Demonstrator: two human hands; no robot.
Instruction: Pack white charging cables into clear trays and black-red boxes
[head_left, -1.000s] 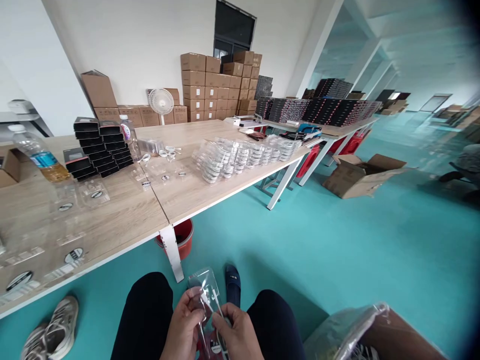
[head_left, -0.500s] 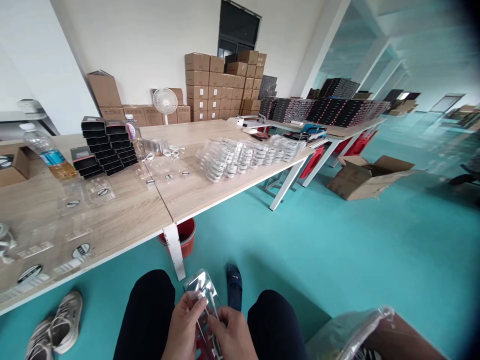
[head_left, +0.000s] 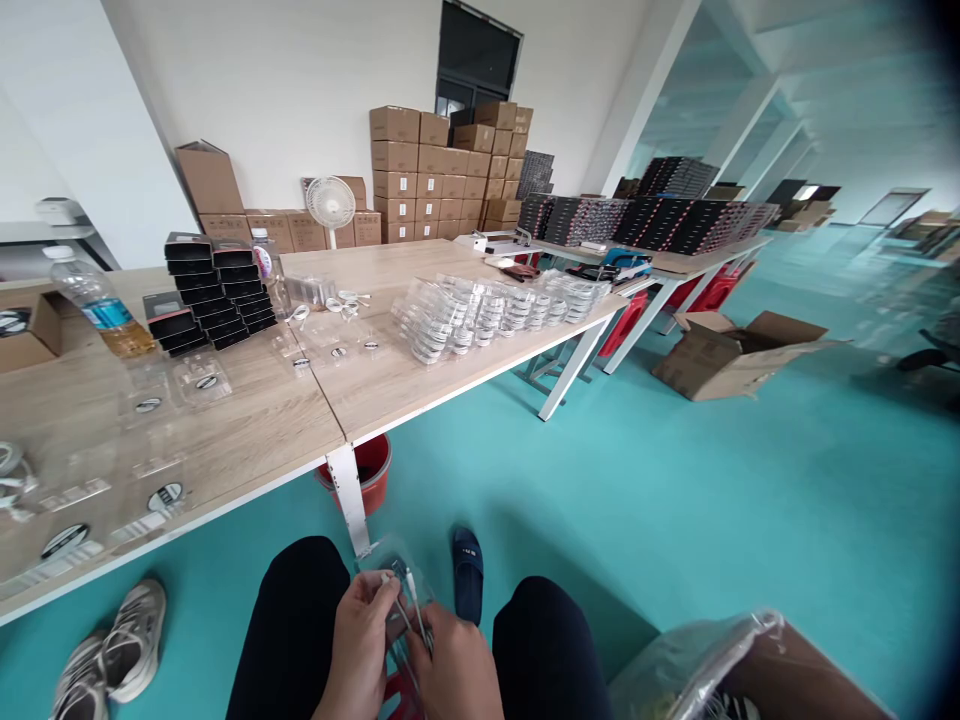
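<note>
Low between my knees, my left hand [head_left: 361, 632] pinches one end of a white cable [head_left: 412, 590]. My right hand [head_left: 456, 662] is closed round the lower part of the same cable, close beside the left. A clear plastic blister pack [head_left: 391, 552] lies under and behind both hands, tilted away from me; its lower part is mostly hidden by my fingers. On the table to the front are stacked clear packs with coiled white cables [head_left: 487, 312], and a few loose white cables [head_left: 346, 303] lie left of them.
A wooden table [head_left: 420, 395] runs across the front, bearing black boxes [head_left: 214, 295] and a drink bottle [head_left: 105, 305]. Beneath stands a red bucket [head_left: 375, 480]. A plastic-lined carton [head_left: 795, 670] is at my lower right. An open cardboard box [head_left: 739, 350] sits on the floor.
My right hand has shifted slightly left and up the cable, and both hands are closer together. The white cable's ends now stand out more from the pack.
</note>
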